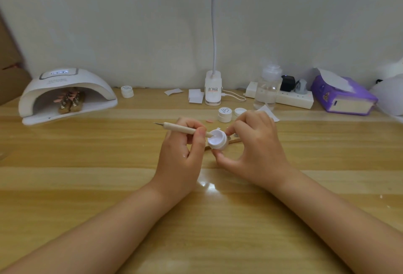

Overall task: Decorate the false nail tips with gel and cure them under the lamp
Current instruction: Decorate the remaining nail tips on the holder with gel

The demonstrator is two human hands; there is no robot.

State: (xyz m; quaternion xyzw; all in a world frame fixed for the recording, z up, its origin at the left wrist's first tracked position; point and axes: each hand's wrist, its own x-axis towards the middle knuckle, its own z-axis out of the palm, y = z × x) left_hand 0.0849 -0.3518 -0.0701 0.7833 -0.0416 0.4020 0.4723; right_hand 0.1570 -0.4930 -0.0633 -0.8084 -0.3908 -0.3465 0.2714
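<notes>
**A:** Head view, hands first. What did the left hand (182, 149) hold?

**B:** A wooden-handled tool (185, 129), gripped with fingers curled round the shaft. The metal point stuck out to the left; the other end reached into the open gel pot (217, 140). Whether that end touched the gel could not be told.

**A:** And the right hand (253, 147)?

**B:** It pinched the gel pot between thumb below and fingertip above, tilted so the opening faced the camera. The inside looked white. The pot was held over the middle of the wooden table (109, 186), between both hands.

**A:** Anything under the pot?

**B:** A wooden stick (234, 140) lay on the table behind the right fingers, mostly hidden. Small pieces sat on it; too obscured to identify.

**A:** Nail tips?

**B:** Pinkish nail tips on brass-coloured holders (70, 101) stood inside the white curing lamp (65, 92) at far left. The lamp's top display was lit. One loose pink tip (209, 121) lay on the table just behind the hands.

**A:** Rest of the bench?

**B:** A closed white jar (224, 114) with a loose lid (239, 111) just beside it, behind the hands. Another small jar (127, 91) right of the lamp. Along the wall: a clip desk lamp (213, 87) with gooseneck, a clear pump bottle (267, 87), a power strip (292, 98), a purple tissue pack (344, 97).
</notes>
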